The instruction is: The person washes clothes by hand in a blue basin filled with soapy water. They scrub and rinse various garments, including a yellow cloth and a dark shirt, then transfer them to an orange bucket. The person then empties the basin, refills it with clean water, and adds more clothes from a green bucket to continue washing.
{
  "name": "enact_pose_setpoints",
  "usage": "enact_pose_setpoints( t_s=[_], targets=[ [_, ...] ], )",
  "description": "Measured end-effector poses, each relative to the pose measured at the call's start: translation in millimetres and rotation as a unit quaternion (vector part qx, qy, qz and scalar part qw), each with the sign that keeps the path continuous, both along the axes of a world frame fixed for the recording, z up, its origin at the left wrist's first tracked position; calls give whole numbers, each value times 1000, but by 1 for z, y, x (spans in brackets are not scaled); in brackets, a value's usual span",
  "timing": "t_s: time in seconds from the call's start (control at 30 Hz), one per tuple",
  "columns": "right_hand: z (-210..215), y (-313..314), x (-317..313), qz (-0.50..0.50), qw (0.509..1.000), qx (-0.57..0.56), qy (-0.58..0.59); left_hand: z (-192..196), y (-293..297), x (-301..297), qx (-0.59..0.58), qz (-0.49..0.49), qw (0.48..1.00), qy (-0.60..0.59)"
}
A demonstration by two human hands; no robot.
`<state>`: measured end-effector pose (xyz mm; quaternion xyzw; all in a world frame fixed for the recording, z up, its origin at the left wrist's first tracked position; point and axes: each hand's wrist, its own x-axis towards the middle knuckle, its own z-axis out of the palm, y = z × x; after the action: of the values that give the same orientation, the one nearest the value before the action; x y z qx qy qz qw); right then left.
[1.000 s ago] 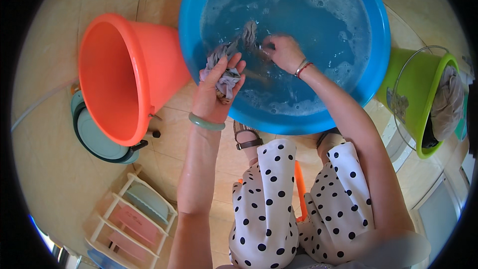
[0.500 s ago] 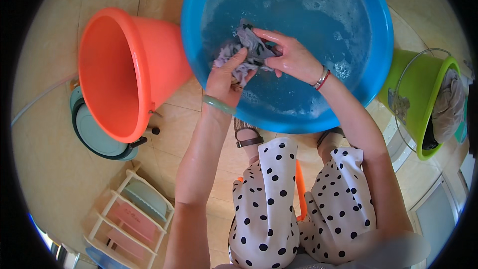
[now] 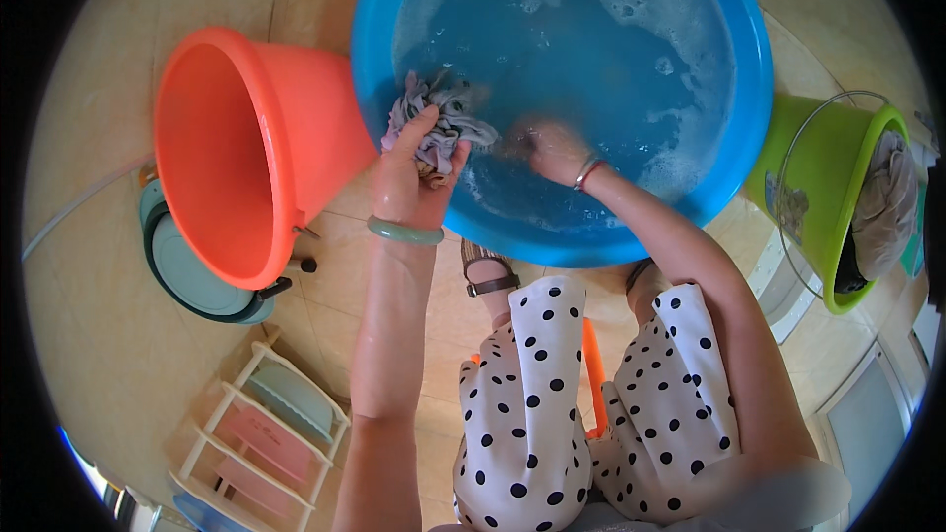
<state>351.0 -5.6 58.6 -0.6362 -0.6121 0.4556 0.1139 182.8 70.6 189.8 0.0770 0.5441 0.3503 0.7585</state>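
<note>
A bunched wet cloth (image 3: 434,116), grey-lilac with dark marks, is gripped in my left hand (image 3: 406,169), whose thumb presses on its near side. That hand is over the left part of a large blue basin (image 3: 591,248) of soapy water. Low over the same water, to the right of the cloth and apart from it, is my right hand (image 3: 557,152). Its fingers are dipped in and smeared, so I cannot see what they do.
An orange bucket (image 3: 315,108) lies tipped against the basin's left side. Behind it is a teal-and-black round container (image 3: 202,261). A white rack (image 3: 212,414) stands lower left. At right, a green bucket (image 3: 813,177) holds grey cloth (image 3: 884,207).
My right hand has let go of the cloth and gone down into the water. My left hand has moved left and slightly nearer me with the cloth.
</note>
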Motion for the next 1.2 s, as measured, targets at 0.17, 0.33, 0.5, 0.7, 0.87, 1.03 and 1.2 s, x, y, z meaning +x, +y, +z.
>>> enact_pose_setpoints(
  t_s=[0.17, 0.33, 0.5, 0.7, 0.87, 1.03, 1.2],
  targets=[
    [48, 5, 38, -301, 758, -209, 539, -3, -27, 34, 9, 25, 1000, 6],
    [86, -2, 56, -229, 869, -64, 434, -38, -63, 77, 128, -192, 972, -47],
    [71, -15, 58, -326, 848, -49, 415, -53, -64, 94, 136, -339, 930, -44],
    [26, -6, 56, -321, 939, -24, 122, -40, -77, 83, -41, -190, 981, 18],
    [17, 11, 39, -330, 934, 134, 15, -42, -56, 89, -26, -69, 997, 15],
    [116, -10, 9, -163, 945, 253, 128, -70, -4, 79, -42, -132, 966, -217],
    [136, -15, -21, -122, 926, 337, 115, -40, 6, 87, -44, -128, 959, -249]
  ],
)
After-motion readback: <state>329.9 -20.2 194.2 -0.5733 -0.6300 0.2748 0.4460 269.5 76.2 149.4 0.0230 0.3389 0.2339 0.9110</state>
